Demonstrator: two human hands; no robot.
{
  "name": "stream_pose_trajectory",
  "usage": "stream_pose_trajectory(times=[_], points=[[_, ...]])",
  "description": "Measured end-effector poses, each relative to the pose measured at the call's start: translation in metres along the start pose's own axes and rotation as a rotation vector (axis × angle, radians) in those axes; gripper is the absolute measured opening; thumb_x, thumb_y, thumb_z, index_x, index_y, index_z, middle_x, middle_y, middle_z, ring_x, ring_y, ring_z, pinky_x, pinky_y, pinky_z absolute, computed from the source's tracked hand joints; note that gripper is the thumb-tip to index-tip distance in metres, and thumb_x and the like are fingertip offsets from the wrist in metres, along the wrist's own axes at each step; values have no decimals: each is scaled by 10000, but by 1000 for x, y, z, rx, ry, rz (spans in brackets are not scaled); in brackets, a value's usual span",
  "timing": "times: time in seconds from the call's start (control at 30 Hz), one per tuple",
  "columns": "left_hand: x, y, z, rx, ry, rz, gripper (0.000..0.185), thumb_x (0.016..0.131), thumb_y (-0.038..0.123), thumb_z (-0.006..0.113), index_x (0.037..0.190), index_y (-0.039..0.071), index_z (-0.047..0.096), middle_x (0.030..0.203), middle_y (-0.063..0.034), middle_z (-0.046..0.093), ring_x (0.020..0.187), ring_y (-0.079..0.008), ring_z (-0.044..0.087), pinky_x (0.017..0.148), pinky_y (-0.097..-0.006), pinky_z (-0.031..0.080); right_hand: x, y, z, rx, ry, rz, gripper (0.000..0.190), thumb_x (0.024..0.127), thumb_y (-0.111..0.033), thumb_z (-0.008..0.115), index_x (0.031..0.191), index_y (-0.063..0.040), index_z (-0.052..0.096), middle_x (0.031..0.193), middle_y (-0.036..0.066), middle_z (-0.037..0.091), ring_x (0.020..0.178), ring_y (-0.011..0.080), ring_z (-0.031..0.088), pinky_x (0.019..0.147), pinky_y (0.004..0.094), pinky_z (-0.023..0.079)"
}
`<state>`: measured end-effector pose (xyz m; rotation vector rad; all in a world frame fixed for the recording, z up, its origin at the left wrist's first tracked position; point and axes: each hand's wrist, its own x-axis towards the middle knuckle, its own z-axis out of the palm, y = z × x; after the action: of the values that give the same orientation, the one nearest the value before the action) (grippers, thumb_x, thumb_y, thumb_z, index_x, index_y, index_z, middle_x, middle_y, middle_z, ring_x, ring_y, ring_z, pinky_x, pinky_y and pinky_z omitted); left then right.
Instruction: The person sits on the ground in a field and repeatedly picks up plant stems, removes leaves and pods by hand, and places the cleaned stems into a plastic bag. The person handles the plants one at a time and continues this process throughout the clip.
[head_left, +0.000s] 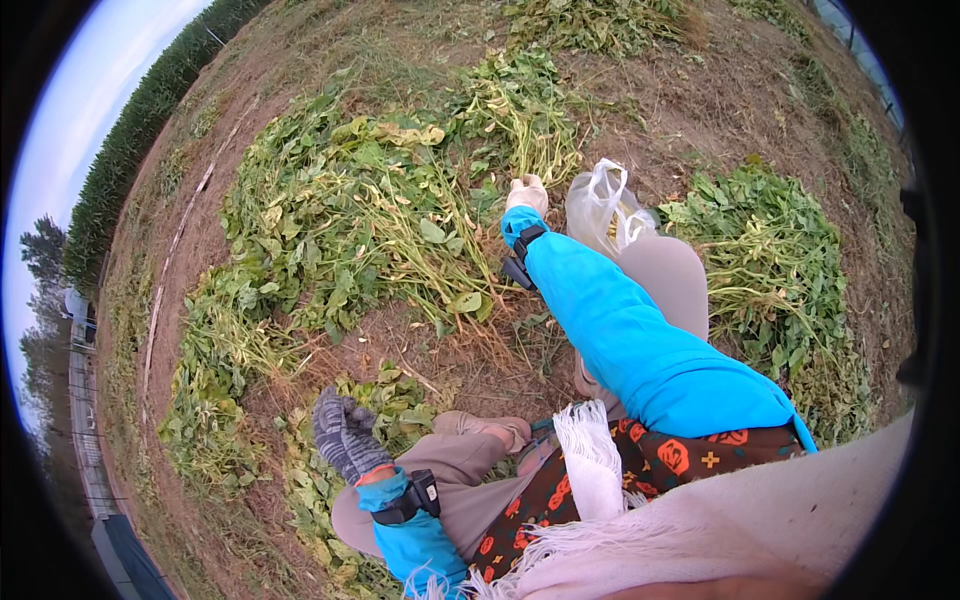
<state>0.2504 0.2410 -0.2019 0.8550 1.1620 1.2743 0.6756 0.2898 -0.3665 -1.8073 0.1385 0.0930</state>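
Note:
My right hand (528, 193), in a pale glove, reaches to the stem ends of a bundle of uprooted bean plants (536, 142); its fingertips are partly hidden, so its hold is unclear. Beside it on the right stands a translucent white plastic bag (600, 210) with its handles up and something yellowish inside. My left hand (346, 435), in a grey knitted glove, is raised above my left knee, its fingers curled; whether it holds anything cannot be told. A large heap of pulled bean plants (360, 217) with pods and yellowing leaves lies ahead on the left.
Another heap of bean plants (772, 262) lies right of my knee, and one more (607, 22) farther ahead. Smaller leafy plants (390, 405) lie by my feet. A thin pale strip (180, 217) runs along the soil at left, with tall green crops (142, 135) beyond it.

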Motion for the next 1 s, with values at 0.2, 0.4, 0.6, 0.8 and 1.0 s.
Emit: stream_pose_trajectory(times=[0.2, 0.4, 0.6, 0.8, 1.0], points=[[2, -2, 5, -1, -43, -21, 269, 901, 126, 601, 1149, 19, 587, 754, -20, 566, 540, -94, 482, 441, -230, 372, 10, 28, -24, -469, -309, 313, 381, 868, -208, 549, 1196, -14, 556, 1181, 203, 606, 1081, 355, 593, 928, 436, 478], [-2, 13, -11, -122, 42, 123, 256, 902, 114, 598, 1139, 18, 605, 781, -14, 571, 580, -83, 482, 475, -211, 377, -32, 0, -21, -412, -148, 68, 340, 874, -149, 530, 1202, -58, 546, 1268, 195, 534, 1144, 374, 540, 931, 451, 469], [-23, 100, -62, -172, 15, 505, 308, 916, 88, 565, 1214, 11, 585, 845, -9, 562, 639, -65, 472, 515, -198, 398, -56, -79, 30, 224, -574, -86, 304, 811, -128, 614, 1096, -28, 643, 911, 167, 687, 888, 307, 654, 796, 380, 517], [-69, 84, -241, -8, 437, 569, 328, 916, 161, 580, 1214, 26, 596, 982, -23, 613, 703, -105, 540, 584, -207, 442, -323, -154, -93, 213, -1760, -403, 246, 836, -113, 618, 1054, 0, 641, 898, 118, 681, 795, 193, 648, 728, 313, 522], [-166, 1, -353, -105, 851, 212, 151, 864, 137, 628, 990, 54, 633, 741, -6, 573, 540, -98, 479, 449, -231, 369, -457, -111, -161, 597, -2095, -1198, 107, 883, -131, 603, 978, -82, 608, 924, 93, 629, 873, 305, 631, 738, 393, 521]])
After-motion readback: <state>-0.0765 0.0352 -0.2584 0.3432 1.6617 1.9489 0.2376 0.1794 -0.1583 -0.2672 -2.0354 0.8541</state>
